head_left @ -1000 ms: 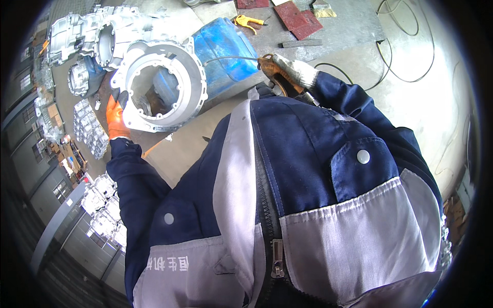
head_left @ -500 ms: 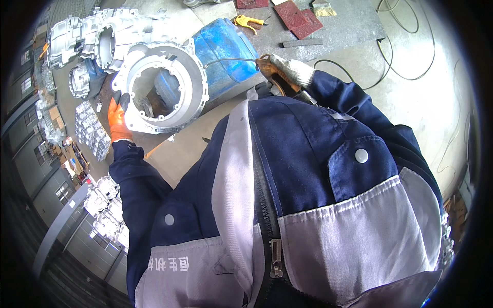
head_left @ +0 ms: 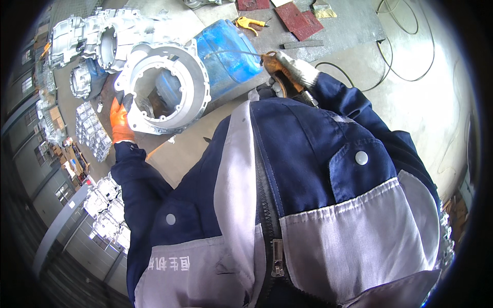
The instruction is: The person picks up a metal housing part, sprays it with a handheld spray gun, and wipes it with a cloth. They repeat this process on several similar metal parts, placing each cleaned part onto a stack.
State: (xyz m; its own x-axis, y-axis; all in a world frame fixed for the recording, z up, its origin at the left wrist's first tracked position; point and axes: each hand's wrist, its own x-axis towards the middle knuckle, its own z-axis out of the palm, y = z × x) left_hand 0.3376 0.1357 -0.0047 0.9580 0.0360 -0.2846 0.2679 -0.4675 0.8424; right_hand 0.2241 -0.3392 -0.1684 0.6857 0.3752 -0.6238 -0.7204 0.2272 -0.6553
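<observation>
Nearest the camera, a dark blue and grey work jacket (head_left: 308,205) with a zip and snap buttons filled most of the view and hid much of the bench below it. Beyond the jacket lay a flat grey workbench (head_left: 185,149), dull and scuffed, and to the right a pale concrete floor (head_left: 411,102) crossed by thin black cables (head_left: 405,77).

The left hand (head_left: 120,120), in an orange glove, was closed over the near rim of a large ring-shaped cast aluminium housing (head_left: 164,87), fingers curled on its edge. The housing lay flat on the bench at upper left, its wide round opening facing up and bolt holes spaced around its flange. Just beside it on the right stood a translucent blue plastic container (head_left: 228,51).

The right hand (head_left: 290,69), in a worn grey and orange glove, was wrapped around a slim tool (head_left: 285,87) whose thin metal tip reached toward the blue container; the jacket collar cut off the tool's body, so its kind could not be told.

Farther off, more rough silver castings (head_left: 82,41) crowded the bench's far left corner, with stacks of smaller ones (head_left: 92,131) along its left edge. Dark red flat plates (head_left: 300,20) lay at the top.
</observation>
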